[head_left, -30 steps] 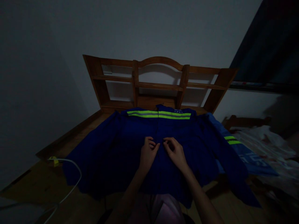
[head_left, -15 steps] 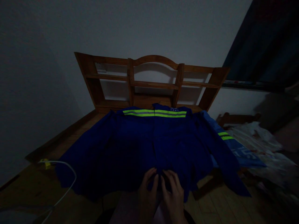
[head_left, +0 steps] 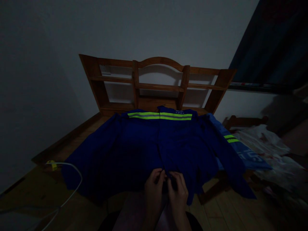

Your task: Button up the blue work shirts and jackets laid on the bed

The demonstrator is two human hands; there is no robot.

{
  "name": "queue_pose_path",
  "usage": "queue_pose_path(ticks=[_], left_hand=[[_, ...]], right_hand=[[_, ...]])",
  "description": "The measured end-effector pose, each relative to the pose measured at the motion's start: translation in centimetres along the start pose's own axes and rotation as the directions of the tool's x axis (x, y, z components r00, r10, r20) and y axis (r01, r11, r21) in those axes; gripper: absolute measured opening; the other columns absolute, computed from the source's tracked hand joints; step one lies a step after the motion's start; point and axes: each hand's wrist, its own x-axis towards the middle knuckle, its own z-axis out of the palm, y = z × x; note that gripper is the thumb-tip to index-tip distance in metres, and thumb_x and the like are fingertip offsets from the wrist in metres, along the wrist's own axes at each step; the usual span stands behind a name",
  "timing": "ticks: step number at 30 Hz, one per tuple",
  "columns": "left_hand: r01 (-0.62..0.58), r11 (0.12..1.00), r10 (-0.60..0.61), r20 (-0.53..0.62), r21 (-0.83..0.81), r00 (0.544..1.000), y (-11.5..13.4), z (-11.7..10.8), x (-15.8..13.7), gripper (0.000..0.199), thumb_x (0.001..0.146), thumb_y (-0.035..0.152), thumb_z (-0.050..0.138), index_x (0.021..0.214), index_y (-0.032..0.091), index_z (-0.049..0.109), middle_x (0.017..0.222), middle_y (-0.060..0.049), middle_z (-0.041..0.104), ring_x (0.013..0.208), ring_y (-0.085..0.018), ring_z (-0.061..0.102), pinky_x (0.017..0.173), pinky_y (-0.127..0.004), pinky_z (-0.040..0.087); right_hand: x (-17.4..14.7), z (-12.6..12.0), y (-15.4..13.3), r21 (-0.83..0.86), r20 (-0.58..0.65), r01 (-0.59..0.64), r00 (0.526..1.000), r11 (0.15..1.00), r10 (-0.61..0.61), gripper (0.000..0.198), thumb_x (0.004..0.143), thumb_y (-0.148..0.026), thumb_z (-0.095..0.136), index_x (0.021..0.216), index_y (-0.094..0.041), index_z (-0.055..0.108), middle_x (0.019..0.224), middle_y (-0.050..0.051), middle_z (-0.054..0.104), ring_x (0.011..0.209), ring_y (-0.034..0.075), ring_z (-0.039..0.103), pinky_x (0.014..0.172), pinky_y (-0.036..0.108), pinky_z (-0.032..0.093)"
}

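Cable (head_left: 81, 178), white and bearing one yellow tag (head_left: 54, 166), curls at far left beside a dark blue jacket (head_left: 139, 138), a single garment spread with both sleeves out across a wooden tabletop (head_left: 84, 133). Behind it stands one wooden shelf unit (head_left: 160, 86) of three bays. Two lime reflective strips (head_left: 144, 115), split by the front opening, cross the chest. At the jacket's front near the hem, the left hand (head_left: 154, 186) curls with thumb and fingertips nearly together; just beside it, the right hand (head_left: 178, 189) bends likewise, its fingers slightly parted. Whether either grips cloth is too dark to tell. A second ago both worked higher, mid-front. White lettering (head_left: 179, 112) above the right-hand strip is too small to read. At right, one lighter blue cloth (head_left: 245, 149) shows white characters, partly covered and illegible, near crumpled pale plastic (head_left: 264, 138).
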Motion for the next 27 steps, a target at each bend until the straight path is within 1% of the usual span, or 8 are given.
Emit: queue_pose_path(ticks=[2, 6, 8, 11, 16, 21, 23, 27], left_hand=[[-0.007, 1.0, 0.007, 0.002, 0.013, 1.0, 0.4, 0.0, -0.1, 0.022, 0.083, 0.039, 0.053, 0.088, 0.019, 0.06, 0.086, -0.003, 0.067, 0.081, -0.018, 0.064, 0.072, -0.025, 0.047], [-0.041, 0.996, 0.042, -0.006, 0.079, 0.999, 1.2, -0.3, -0.4, 0.023, 0.084, 0.04, 0.05, 0.088, 0.019, 0.061, 0.089, -0.003, 0.067, 0.087, -0.018, 0.063, 0.074, -0.025, 0.047], [-0.072, 0.987, 0.069, 0.022, 0.147, 0.997, 1.4, -0.8, -0.5, 0.023, 0.085, 0.039, 0.049, 0.088, 0.02, 0.061, 0.088, -0.003, 0.067, 0.085, -0.017, 0.063, 0.075, -0.025, 0.046], [-0.156, 0.952, 0.137, 0.09, 0.264, 0.987, 1.5, -1.8, -0.4, 0.022, 0.086, 0.038, 0.049, 0.087, 0.021, 0.061, 0.086, -0.002, 0.067, 0.083, -0.017, 0.063, 0.076, -0.026, 0.046], [-0.267, 0.897, 0.213, 0.183, 0.351, 0.96, 1.8, -2.8, -0.3, 0.022, 0.089, 0.035, 0.044, 0.089, 0.022, 0.061, 0.089, -0.001, 0.066, 0.087, -0.015, 0.061, 0.079, -0.025, 0.044], [-0.32, 0.87, 0.259, 0.206, 0.374, 0.944, 2.2, -2.8, -0.3, 0.021, 0.089, 0.03, 0.042, 0.091, 0.022, 0.062, 0.091, -0.001, 0.066, 0.087, -0.015, 0.061, 0.079, -0.024, 0.044], [-0.318, 0.869, 0.258, 0.2, 0.38, 0.945, 2.3, -2.9, -0.4, 0.022, 0.089, 0.028, 0.041, 0.092, 0.022, 0.062, 0.092, -0.001, 0.067, 0.087, -0.015, 0.061, 0.079, -0.024, 0.045], [-0.328, 0.849, 0.273, 0.189, 0.414, 0.943, 2.1, -3.0, -0.3, 0.023, 0.089, 0.025, 0.04, 0.094, 0.022, 0.063, 0.094, -0.002, 0.068, 0.087, -0.015, 0.062, 0.078, -0.024, 0.046]], right_hand=[[0.5, -0.7, -0.7, 0.025, 0.025, -0.011, 1.0, 1.0, 0.01, 0.017, 0.088, -0.02, 0.048, 0.102, -0.022, 0.059, 0.098, 0.006, 0.057, 0.093, 0.018, 0.055, 0.082, 0.031, 0.045], [1.3, -1.5, -1.9, 0.086, 0.127, -0.05, 0.991, 0.995, 0.039, 0.016, 0.088, -0.021, 0.05, 0.1, -0.022, 0.061, 0.092, 0.003, 0.058, 0.085, 0.015, 0.056, 0.077, 0.026, 0.044], [1.6, -1.6, -2.3, 0.11, 0.142, -0.091, 0.987, 0.99, 0.075, 0.016, 0.089, -0.023, 0.05, 0.099, -0.021, 0.062, 0.089, 0.003, 0.058, 0.083, 0.014, 0.056, 0.075, 0.025, 0.044], [2.0, -1.9, -2.9, 0.141, 0.135, -0.136, 0.984, 0.981, 0.117, 0.016, 0.089, -0.026, 0.05, 0.098, -0.021, 0.062, 0.09, 0.003, 0.059, 0.085, 0.015, 0.056, 0.076, 0.025, 0.044], [2.2, -2.6, -3.8, 0.181, 0.186, -0.107, 0.98, 0.978, 0.072, 0.018, 0.089, -0.024, 0.051, 0.102, -0.022, 0.062, 0.095, 0.003, 0.06, 0.09, 0.015, 0.056, 0.08, 0.024, 0.043], [2.5, -3.2, -4.4, 0.193, 0.236, -0.118, 0.969, 0.974, 0.07, 0.021, 0.092, -0.025, 0.045, 0.105, -0.022, 0.062, 0.099, 0.004, 0.059, 0.094, 0.015, 0.055, 0.082, 0.025, 0.042], [2.7, -3.2, -4.5, 0.198, 0.232, -0.116, 0.97, 0.973, 0.069, 0.021, 0.093, -0.025, 0.043, 0.102, -0.021, 0.062, 0.096, 0.003, 0.059, 0.091, 0.015, 0.055, 0.08, 0.025, 0.042], [3.2, -2.8, -4.4, 0.156, 0.222, -0.106, 0.973, 0.982, 0.07, 0.014, 0.091, -0.026, 0.049, 0.089, -0.02, 0.061, 0.084, 0.001, 0.058, 0.081, 0.014, 0.055, 0.074, 0.024, 0.041]])
